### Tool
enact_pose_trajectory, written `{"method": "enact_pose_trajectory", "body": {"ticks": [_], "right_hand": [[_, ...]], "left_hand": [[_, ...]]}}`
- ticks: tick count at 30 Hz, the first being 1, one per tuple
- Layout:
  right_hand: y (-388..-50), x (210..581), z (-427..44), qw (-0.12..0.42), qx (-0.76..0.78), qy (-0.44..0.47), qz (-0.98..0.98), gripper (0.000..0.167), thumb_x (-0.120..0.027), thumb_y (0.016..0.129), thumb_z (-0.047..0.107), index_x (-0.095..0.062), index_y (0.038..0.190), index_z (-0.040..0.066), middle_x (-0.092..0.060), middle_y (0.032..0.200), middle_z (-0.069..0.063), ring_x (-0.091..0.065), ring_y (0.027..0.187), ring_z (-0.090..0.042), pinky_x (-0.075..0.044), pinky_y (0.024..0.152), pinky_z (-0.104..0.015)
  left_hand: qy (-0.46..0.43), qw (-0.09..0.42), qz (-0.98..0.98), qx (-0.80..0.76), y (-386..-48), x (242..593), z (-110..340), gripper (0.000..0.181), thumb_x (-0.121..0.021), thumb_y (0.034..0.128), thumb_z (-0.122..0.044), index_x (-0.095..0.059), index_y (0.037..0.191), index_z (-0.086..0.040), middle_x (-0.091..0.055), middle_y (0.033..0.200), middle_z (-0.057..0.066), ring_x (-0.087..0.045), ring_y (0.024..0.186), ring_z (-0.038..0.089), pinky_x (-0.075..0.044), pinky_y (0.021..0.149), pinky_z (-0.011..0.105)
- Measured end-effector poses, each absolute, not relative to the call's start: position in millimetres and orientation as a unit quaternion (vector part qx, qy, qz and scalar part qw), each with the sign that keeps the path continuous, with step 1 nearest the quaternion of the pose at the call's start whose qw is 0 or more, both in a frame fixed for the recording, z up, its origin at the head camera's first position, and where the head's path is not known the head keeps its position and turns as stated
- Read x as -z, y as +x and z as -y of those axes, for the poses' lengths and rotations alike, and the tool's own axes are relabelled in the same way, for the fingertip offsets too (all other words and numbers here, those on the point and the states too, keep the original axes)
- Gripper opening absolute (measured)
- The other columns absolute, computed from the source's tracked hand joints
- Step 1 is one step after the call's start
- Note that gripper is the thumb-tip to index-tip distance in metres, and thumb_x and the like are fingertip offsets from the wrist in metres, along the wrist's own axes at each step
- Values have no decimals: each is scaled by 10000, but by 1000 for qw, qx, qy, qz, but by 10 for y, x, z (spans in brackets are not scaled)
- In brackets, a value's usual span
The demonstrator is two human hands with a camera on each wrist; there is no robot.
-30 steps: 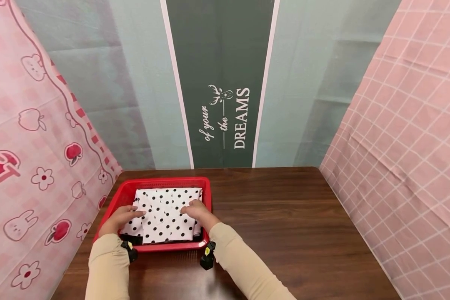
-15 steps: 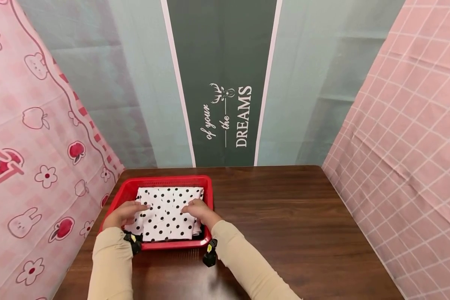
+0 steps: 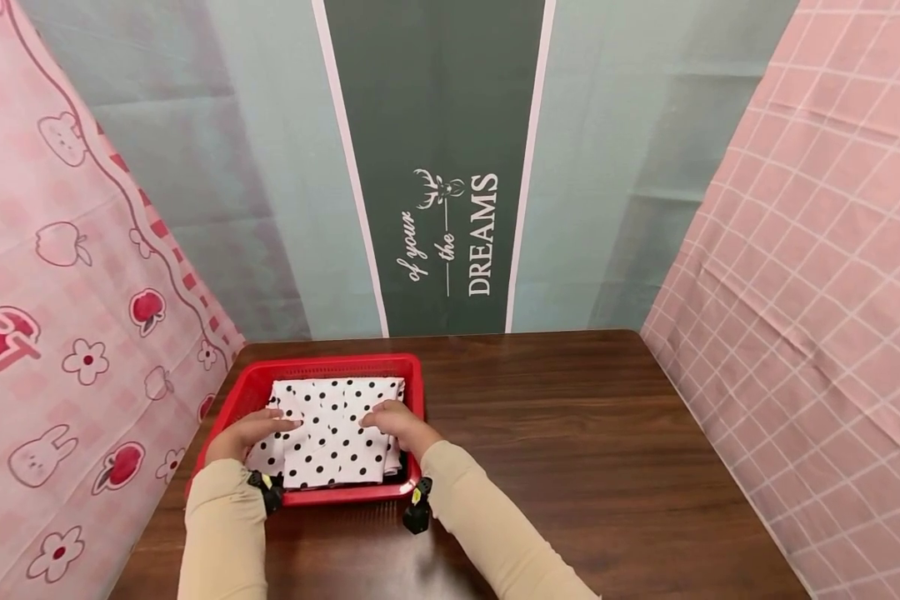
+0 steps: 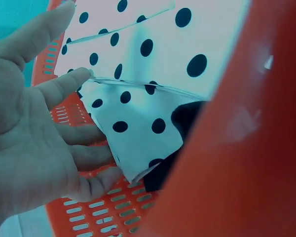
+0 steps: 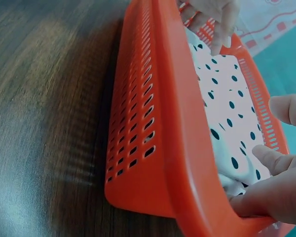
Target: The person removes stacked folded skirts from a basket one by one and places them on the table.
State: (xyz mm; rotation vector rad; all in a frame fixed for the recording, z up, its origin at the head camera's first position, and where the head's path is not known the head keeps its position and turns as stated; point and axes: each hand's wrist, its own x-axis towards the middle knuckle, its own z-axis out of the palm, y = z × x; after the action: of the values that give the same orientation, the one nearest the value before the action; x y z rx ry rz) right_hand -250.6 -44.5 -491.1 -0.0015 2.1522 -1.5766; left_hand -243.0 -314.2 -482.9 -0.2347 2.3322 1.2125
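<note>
A folded white cloth with black polka dots (image 3: 333,442) lies inside a red plastic basket (image 3: 330,363). Under it a bit of dark fabric (image 4: 160,175) peeks out in the left wrist view. My left hand (image 3: 243,435) reaches over the basket's left side. Its fingers are spread and loosely bent, with fingertips (image 4: 84,76) at the cloth's side edge. On the opposite side, my right hand (image 3: 405,425) is inside the rim, thumb and forefinger apart, fingers against the cloth's right edge. Its lower fingers are partly hidden in the right wrist view (image 5: 281,192).
The basket stands at the left of a brown wooden table (image 3: 570,450). A pink printed curtain (image 3: 82,292) hangs at left, a pink checked one (image 3: 810,275) at right, and a grey-green backdrop (image 3: 450,108) behind. Black wrist cameras (image 3: 416,512) sit near the front rim.
My left hand has risen slightly and come a little further right over the cloth's edge. The right hand, cloth and basket stay almost in place; the head view shifts slightly.
</note>
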Motion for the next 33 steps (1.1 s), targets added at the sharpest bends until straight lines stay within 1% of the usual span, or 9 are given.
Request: {"method": "enact_pose_trajectory", "body": {"ticks": [4,7,10,14,16,19,22,26,33], "right_hand": [[-2527,4922,460,251,578,-1,-776,347,-664,833,173,-580,1127,9,-538,1137,-119,-494,1047,-297,-449,742,-461],[-2553,4950,451,263,587,-6,-766,287,-661,836,167,-619,1084,29,-542,1129,-94,-478,1043,-267,-448,721,-454],[-2569,4970,439,266,597,-9,-756,250,-661,838,169,-649,1059,52,-560,1104,-67,-483,1030,-256,-440,740,-467],[-2568,4974,420,270,614,-9,-742,228,-668,837,190,-675,1037,81,-585,1066,-27,-487,1042,-274,-415,795,-525],[-2566,4971,413,268,620,-16,-737,244,-672,833,195,-678,1048,82,-593,1074,-20,-475,1092,-303,-377,841,-592],[-2559,4973,408,264,625,-28,-734,297,-675,825,197,-671,1099,82,-595,1106,-17,-446,1152,-321,-337,887,-625],[-2553,4977,411,259,633,-38,-729,346,-667,820,166,-647,1148,60,-599,1115,-33,-467,1131,-280,-399,878,-541],[-2541,4989,416,263,643,-47,-717,368,-652,823,120,-622,1176,22,-600,1112,-55,-500,1073,-233,-462,828,-414],[-2547,5042,457,261,630,-75,-728,300,-664,823,93,-652,1107,-6,-623,1063,-62,-521,1081,-243,-418,915,-421]], "left_hand": [[-110,263,-841,-460,-2416,4837,3146,802,-613,865,-401,-234,1431,23,-95,1446,331,-118,1275,519,-223,957,655],[-116,277,-837,-457,-2425,4875,3142,738,-582,890,-383,-264,1422,17,-117,1437,336,-119,1269,526,-222,945,672],[-118,279,-832,-464,-2428,4903,3144,662,-591,889,-344,-359,1369,49,-195,1408,336,-141,1268,515,-186,969,665],[-104,270,-831,-475,-2407,4918,3163,569,-634,863,-297,-485,1248,95,-328,1332,331,-230,1246,491,-223,998,603],[-96,267,-834,-473,-2388,4914,3175,575,-646,856,-297,-481,1239,100,-345,1319,333,-257,1232,487,-257,988,588],[-107,270,-830,-476,-2361,4921,3200,668,-659,846,-321,-405,1333,58,-288,1366,333,-262,1227,483,-328,933,584],[-120,268,-825,-482,-2342,4930,3217,749,-660,843,-349,-324,1400,22,-222,1406,331,-270,1221,469,-389,870,544],[-111,262,-829,-481,-2326,4947,3213,675,-646,855,-347,-400,1361,27,-275,1395,315,-330,1188,433,-419,821,489],[-92,229,-865,-437,-2311,4916,3228,509,-632,865,-340,-573,1189,50,-439,1278,307,-441,1100,411,-432,817,515]]}}
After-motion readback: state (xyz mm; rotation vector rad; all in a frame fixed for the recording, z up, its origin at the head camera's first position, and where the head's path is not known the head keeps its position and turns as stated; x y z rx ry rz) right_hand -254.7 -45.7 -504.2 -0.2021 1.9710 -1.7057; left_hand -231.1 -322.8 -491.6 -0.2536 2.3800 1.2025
